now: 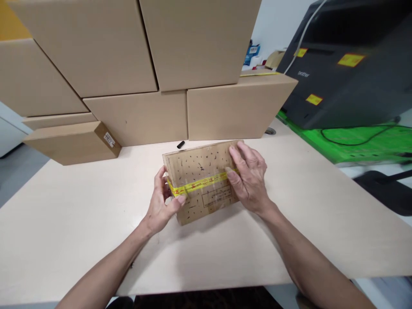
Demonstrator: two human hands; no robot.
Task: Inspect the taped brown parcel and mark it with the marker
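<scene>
The left hand [162,206] pinches the parcel [210,164] at its 9 o'clock end, thumb on the broad face just below the tape [204,183], fingers around the end. The right hand [250,178] is spread over the 3 o'clock part of that face, its fingertips near the far edge and its thumb on the tape.

The parcel is in front of the person, over the middle of the table [96,210], its broad face tilted up. Whether its underside touches the table cannot be told. The yellow tape with red print runs across it from 9 toward 2 o'clock. Dark marks dot the cardboard, and a printed rectangle sits at 4 o'clock on the face.

Just beyond the parcel, at 11 o'clock, a small black tube [180,144] lies on the table. At 12 o'clock the cartons [135,120] stand stacked, the upper ones resting on the lower. A flatter carton [72,145] is at 10 o'clock, a white label [109,139] on its end.

At 2 o'clock a dark printer [341,86] bearing yellow stickers [314,99] stands on a green surface [334,143], a black cable [357,143] lying beside it. A blue box [251,53] shows at 1 o'clock, behind the cartons.
</scene>
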